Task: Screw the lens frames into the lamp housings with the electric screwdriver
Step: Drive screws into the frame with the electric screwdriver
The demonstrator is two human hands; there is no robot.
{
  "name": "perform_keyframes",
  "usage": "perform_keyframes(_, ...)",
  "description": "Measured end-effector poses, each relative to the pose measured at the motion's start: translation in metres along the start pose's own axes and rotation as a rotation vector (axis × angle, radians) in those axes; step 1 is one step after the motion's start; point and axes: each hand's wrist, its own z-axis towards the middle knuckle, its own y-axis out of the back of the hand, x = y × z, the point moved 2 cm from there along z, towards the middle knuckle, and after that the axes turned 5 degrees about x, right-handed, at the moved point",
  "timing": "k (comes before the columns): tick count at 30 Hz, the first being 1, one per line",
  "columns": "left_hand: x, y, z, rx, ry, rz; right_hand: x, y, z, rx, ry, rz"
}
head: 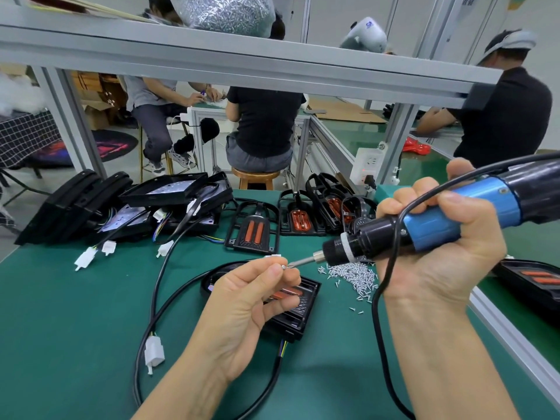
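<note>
The step in hand looks like loading: the left hand (pixel 242 301) pinches a small silver screw (pixel 282 266) against the bit of the blue-and-black electric screwdriver (pixel 430 225), which the right hand (pixel 436 237) grips around its barrel. Below the left hand, on the green mat (pixel 75 313), lies the black lamp housing with its red-lensed frame (pixel 298 307). Next, the loaded bit probably needs lowering squarely into a frame hole.

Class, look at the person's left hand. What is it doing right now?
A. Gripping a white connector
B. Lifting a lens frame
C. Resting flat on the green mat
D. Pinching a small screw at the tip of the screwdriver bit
D: the left hand pinches a small screw between thumb and fingertip, against the bit of the electric screwdriver, which the right hand grips.
</note>
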Motion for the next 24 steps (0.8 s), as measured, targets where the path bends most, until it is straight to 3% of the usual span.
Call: perform_keyframes(24, 0.011, -0.007, 0.004, -0.084, -0.061, 0.03, -0.005, 0.013, -0.004, -0.03, 0.071, -0.029)
